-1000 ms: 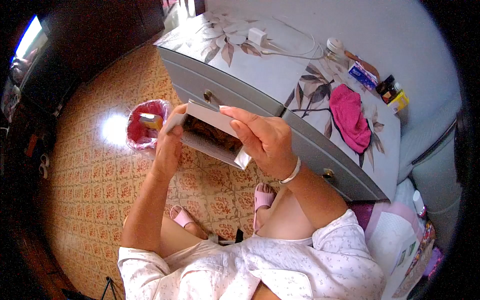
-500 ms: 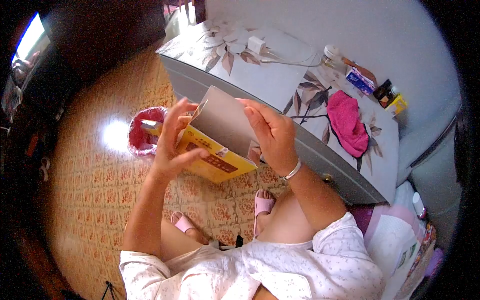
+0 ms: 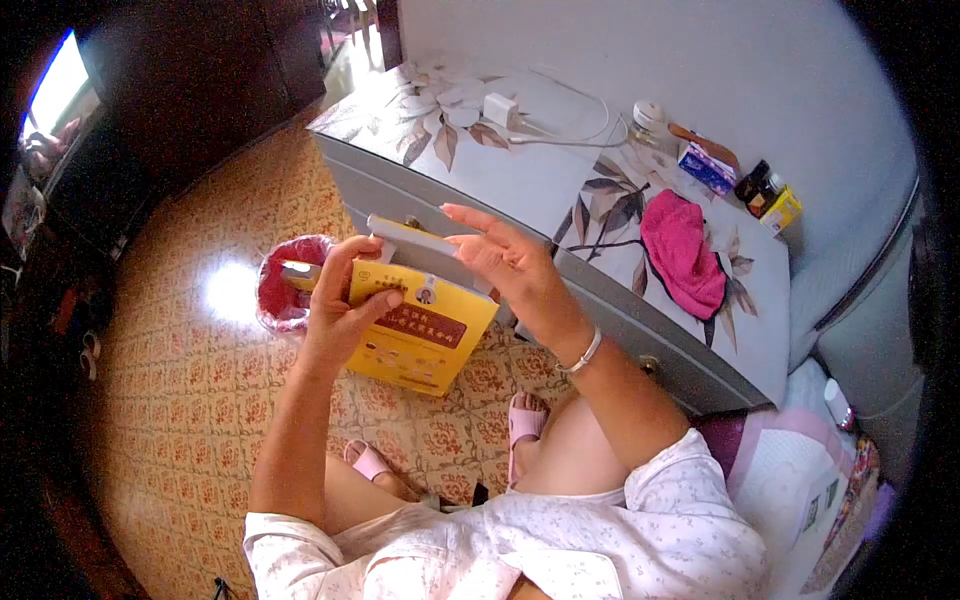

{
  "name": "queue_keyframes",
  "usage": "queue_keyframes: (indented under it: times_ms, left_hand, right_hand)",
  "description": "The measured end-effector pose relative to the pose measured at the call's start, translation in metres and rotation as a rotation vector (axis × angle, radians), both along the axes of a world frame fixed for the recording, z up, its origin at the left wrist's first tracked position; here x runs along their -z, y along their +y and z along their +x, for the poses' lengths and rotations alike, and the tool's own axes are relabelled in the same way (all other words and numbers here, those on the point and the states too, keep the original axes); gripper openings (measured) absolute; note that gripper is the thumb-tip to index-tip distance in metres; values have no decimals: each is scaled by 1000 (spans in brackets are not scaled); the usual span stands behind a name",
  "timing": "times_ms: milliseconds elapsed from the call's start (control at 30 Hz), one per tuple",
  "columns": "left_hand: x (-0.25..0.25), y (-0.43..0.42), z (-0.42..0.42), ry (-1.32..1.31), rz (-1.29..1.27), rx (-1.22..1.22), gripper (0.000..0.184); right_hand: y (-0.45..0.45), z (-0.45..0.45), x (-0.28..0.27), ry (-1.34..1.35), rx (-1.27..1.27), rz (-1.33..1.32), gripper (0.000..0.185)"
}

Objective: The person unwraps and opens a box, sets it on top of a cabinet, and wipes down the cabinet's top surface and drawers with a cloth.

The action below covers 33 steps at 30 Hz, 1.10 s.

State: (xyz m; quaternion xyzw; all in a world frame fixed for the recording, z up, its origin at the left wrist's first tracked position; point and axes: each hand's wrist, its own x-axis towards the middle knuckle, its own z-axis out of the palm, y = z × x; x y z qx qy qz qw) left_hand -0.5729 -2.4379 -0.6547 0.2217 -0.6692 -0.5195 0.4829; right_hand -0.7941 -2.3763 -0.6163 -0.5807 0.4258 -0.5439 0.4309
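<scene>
The surface is shiny and white, with big flowers and brown leaves. On it are a white plug, a white cord, a small jar, a long brown thing, a blue box, some dark little things and a yellow box. A pink cloth lies there too. The floor has orange patterns, and a red bin and pink slippers are on it

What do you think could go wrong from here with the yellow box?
The left hand grips the yellow box near one side, so it might slip to the floor. The right hand is close to the raised flap, which could crease if pushed unevenly.
</scene>
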Motion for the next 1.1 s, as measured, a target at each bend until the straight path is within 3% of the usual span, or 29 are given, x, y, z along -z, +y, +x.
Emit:
queue_keyframes:
  times_ms: [233,300,333,400,500,767,933,1100]
  left_hand:
    - [0,2,-7,77,103,31,56]
    - [-1,5,-12,102,148,-29,56]
    - [-2,5,-13,102,148,-29,56]
    - [-4,4,-15,111,185,-86,55]
    - [-7,4,-15,141,211,-66,54]
    - [-4,13,-22,52,20,-118,59]
    - [-3,13,-22,22,16,-137,58]
    - [-8,16,-22,18,23,-115,57]
  right_hand:
    - [2,11,1,89,77,-100,42]
    - [5,16,-6,184,323,-293,40]
    - [4,12,-7,184,324,-293,40]
    - [3,1,-8,682,521,-622,34]
    - [3,2,-7,786,493,-730,26]
    - [1,13,-7,793,522,-573,18]
    - [0,17,-6,649,438,-508,16]
    - [-6,17,0,781,439,-722,20]
